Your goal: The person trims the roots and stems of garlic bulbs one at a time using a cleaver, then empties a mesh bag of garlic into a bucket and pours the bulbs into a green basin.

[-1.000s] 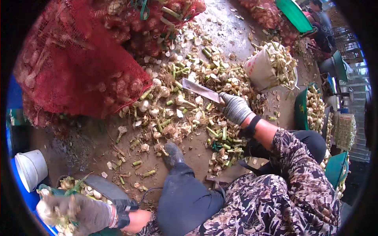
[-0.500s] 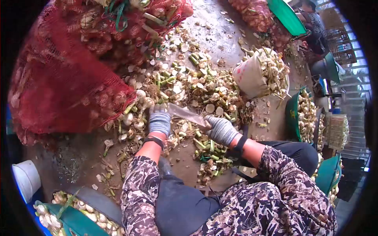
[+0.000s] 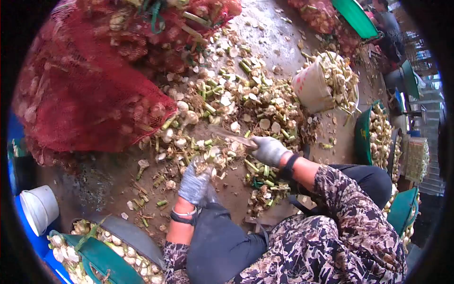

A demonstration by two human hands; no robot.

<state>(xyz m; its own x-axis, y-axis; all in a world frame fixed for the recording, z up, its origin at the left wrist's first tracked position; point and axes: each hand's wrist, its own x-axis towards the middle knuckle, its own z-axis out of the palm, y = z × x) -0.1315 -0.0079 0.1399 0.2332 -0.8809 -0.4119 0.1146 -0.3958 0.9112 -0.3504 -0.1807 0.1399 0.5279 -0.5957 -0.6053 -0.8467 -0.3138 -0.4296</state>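
Observation:
My right hand point(image 3: 269, 150), in a grey knit glove, is closed around the handle of a knife point(image 3: 236, 138). The blade is blurred and points left above the garlic trimmings point(image 3: 265, 111). My left hand point(image 3: 194, 183), gloved too, is near my knee with its fingers curled round what looks like a garlic bulb point(image 3: 203, 166), partly hidden by the glove. Beyond that hand, loose garlic bulbs point(image 3: 167, 136) lie beside a red mesh sack point(image 3: 94, 104) of garlic. Cut green stems and peelings spread across the floor between the sack and my right hand.
A white sack point(image 3: 312, 90) stuffed with stems leans at the upper right. Green tubs point(image 3: 363, 137) of trimmed garlic stand on my right, and another green tub point(image 3: 113, 262) is at lower left by a white bucket point(image 3: 40, 208). Another person point(image 3: 390, 31) sits in the background.
My left hand has drawn back from the garlic by the mesh sack toward my knee, now with a bulb in its fingers. The knife stays in my right hand, and the view has shifted slightly.

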